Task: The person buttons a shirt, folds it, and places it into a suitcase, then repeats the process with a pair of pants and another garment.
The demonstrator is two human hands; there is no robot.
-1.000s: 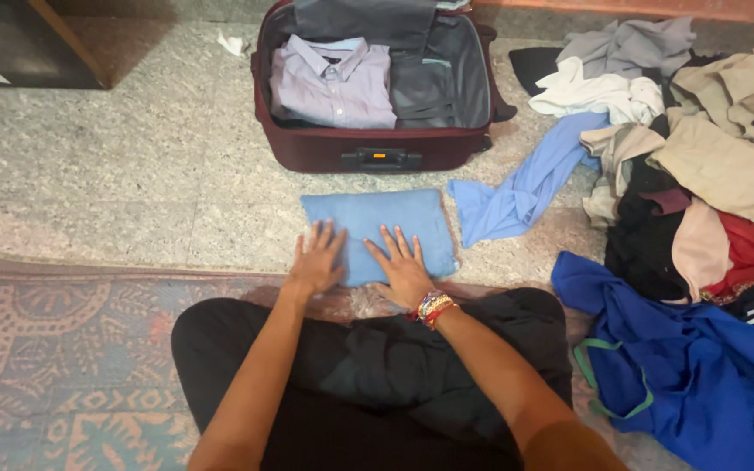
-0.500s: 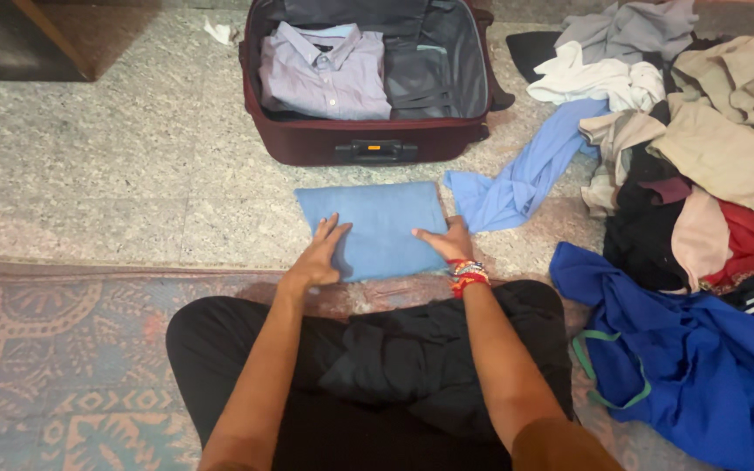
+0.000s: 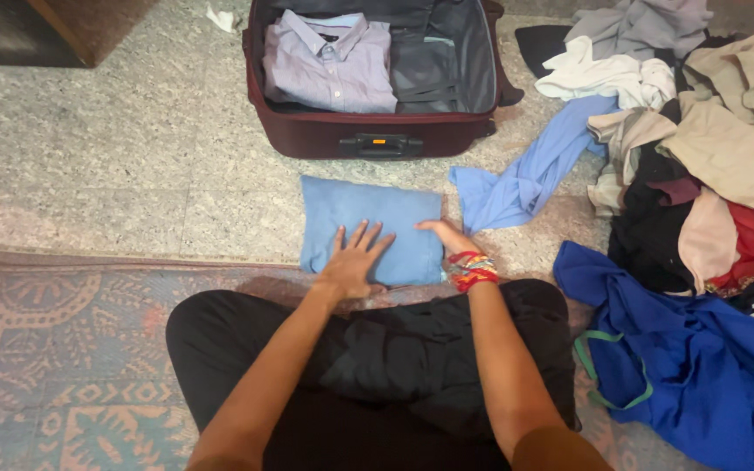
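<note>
place: home, a living room or bedroom floor | floor: speckled stone tiles (image 3: 115, 148) across the upper frame, patterned rug (image 3: 54, 366) at lower left | signs: open maroon suitcase (image 3: 377, 139) with a folded shirt (image 3: 329, 70) at top centre, heap of loose clothes (image 3: 700, 157) at right | furniture: dark wooden piece (image 3: 71, 26) at upper left

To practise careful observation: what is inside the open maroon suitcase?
Inside the suitcase, a folded lilac collared shirt fills the left side; grey lining and straps show on the right. Anything beneath the shirt is hidden.
</note>
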